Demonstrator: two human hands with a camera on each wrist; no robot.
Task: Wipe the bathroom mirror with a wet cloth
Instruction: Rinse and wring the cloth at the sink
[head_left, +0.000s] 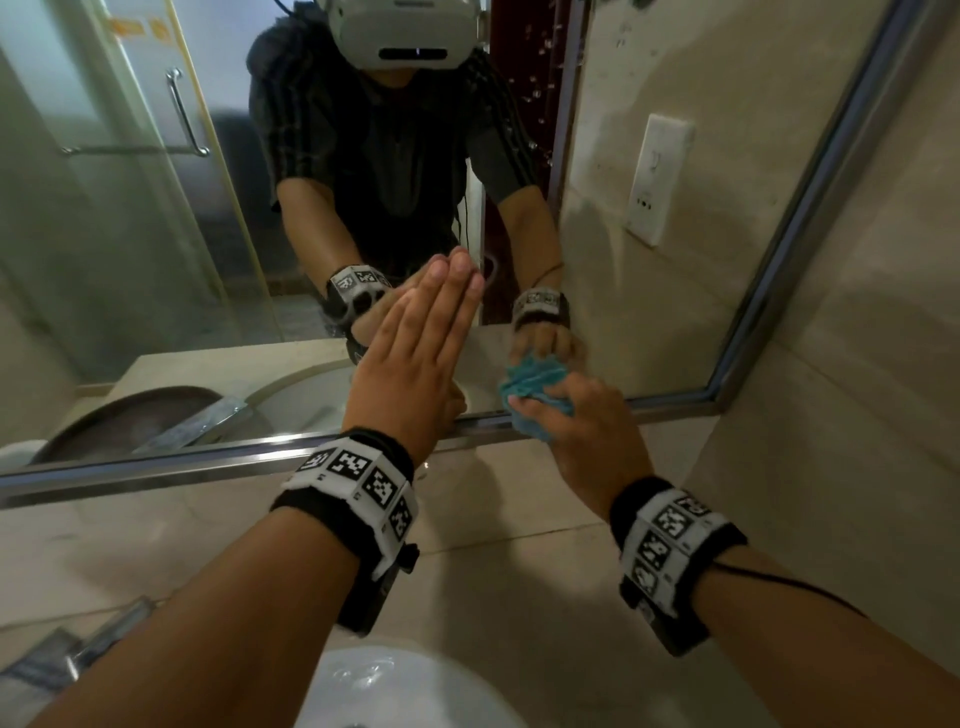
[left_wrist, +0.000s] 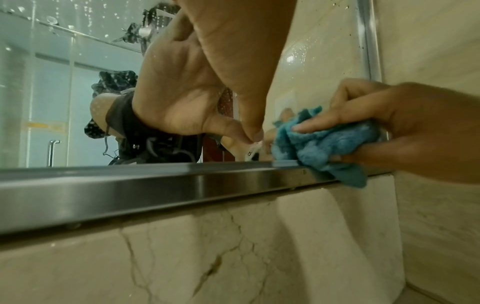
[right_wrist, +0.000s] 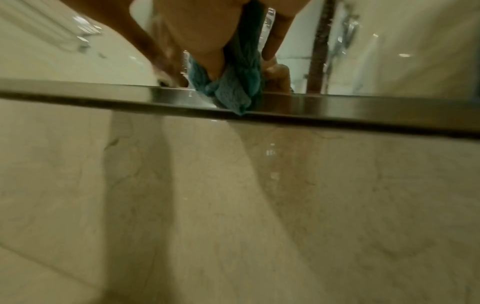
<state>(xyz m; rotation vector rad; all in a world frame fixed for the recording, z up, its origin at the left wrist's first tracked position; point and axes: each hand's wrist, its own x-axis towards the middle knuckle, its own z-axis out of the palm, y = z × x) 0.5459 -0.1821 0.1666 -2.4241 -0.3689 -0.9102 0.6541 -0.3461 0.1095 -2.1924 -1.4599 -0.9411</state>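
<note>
**Wiping low on the mirror with my blue cloth**

The cloth (head_left: 535, 387) is soft and floppy. It looks thick and fuzzy, and I think it is light, even when wet. It bunches up easily, so the best way to hold it is scrunched in a ball, with my fingers spread over the back. A wet cloth can slip and slide on glass, so I should push it flat as I rub. One corner of it hangs down over the bottom edge of the mirror.

The cloth is pressed on the mirror (head_left: 675, 260), low down, right by the shiny metal frame (left_wrist: 155, 191) along the bottom, and closer to the mirror's right side than its left.

My right hand (head_left: 587, 436) holds the cloth. My fingers and thumb curl around the bunched part and squeeze it against the glass.

My left hand (head_left: 421, 353) holds nothing. Its fingers are straight and close together, and the fingertips touch the mirror, just beside the cloth on its left. I think it is helping me lean and stay steady.

The mirror is hard, smooth and breakable, so I should press firmly but not bang it. I can see little drops and spots higher up on the glass, so I think there is more to wipe.

Below the mirror is the pale stone wall (right_wrist: 233, 205), and the white sink (head_left: 415, 691) is under my arms.
</note>
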